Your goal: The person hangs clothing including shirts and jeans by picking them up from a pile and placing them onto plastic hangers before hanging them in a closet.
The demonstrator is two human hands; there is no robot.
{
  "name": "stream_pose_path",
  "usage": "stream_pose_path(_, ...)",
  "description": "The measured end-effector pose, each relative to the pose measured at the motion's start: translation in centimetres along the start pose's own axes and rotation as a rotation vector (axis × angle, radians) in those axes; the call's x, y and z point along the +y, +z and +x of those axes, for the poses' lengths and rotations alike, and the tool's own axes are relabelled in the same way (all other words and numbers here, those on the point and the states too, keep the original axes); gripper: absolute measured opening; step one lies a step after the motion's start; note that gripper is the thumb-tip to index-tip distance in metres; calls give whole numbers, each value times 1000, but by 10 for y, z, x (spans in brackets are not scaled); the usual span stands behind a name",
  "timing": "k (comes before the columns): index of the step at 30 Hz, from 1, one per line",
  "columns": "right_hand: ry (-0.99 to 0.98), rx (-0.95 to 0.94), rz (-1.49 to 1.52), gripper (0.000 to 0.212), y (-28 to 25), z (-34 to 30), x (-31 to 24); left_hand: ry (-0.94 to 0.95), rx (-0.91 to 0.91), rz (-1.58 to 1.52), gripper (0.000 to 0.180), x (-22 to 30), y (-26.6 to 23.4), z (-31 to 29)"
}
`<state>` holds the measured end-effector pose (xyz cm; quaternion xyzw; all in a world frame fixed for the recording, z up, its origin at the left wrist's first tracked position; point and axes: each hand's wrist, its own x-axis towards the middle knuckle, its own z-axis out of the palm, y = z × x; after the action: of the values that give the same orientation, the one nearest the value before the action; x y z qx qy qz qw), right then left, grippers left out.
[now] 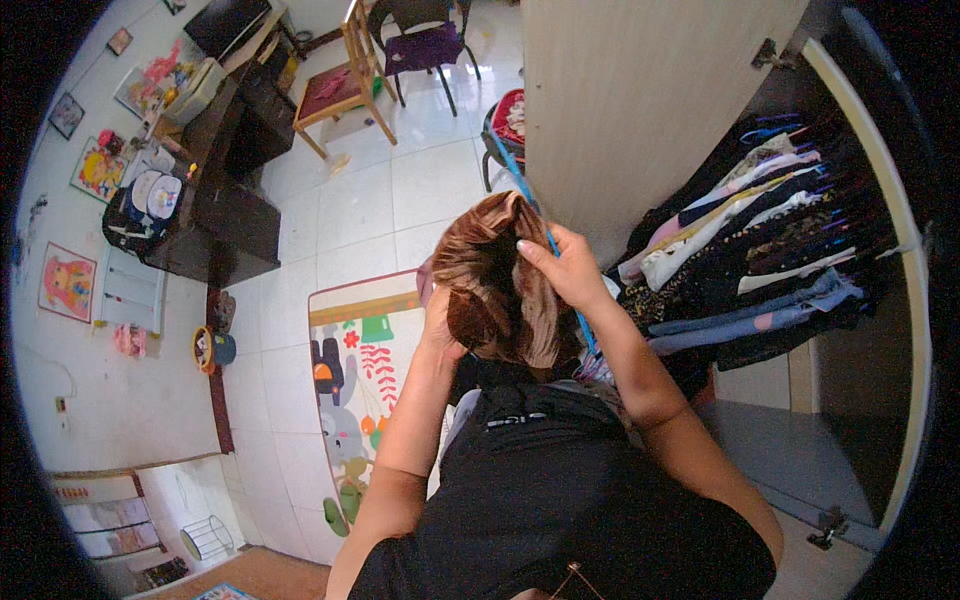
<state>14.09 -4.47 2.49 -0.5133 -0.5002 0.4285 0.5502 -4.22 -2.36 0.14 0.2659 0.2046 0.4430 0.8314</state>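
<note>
A brown, velvety garment (487, 252) is bunched up between my two hands in front of my chest. My right hand (567, 268) is closed on its right edge, thumb on top. A thin blue hanger (516, 172) runs along that same edge, passing at my right fingers. On the garment's left side is my left hand (440, 322), closed on the cloth; its fingers are mostly hidden behind the folds. The lower part of the hanger shows again below my right wrist.
To my right stands an open wardrobe with a row of hanging clothes (740, 235) and a pale door (650, 90). A patterned play mat (365, 390) lies on the tiled floor, with green slippers (342, 510). Chairs (340, 100) and a dark desk (235, 220) stand farther off.
</note>
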Motion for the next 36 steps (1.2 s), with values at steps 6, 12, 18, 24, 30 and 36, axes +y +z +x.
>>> stream_pose_path(6,-266,211,-313,37,25,-15,13,65,151,719,39,-4,-54,16)
stream_pose_path(12,-120,65,-166,37,51,-33,40,525,-1,1208,27,7,-2,8)
stream_pose_path(18,-101,478,-423,18,6,-8,41,572,598,1847,21,25,-20,13)
stream_pose_path(24,-333,435,-514,25,-6,-4,8,538,482,1709,30,25,-1,23)
stream_pose_path(30,-435,341,-311,23,-35,-51,27,257,521,1652,51,25,-8,45)
stream_pose_path(36,164,174,-273,28,-58,-90,-6,168,559,1671,51,38,-10,64)
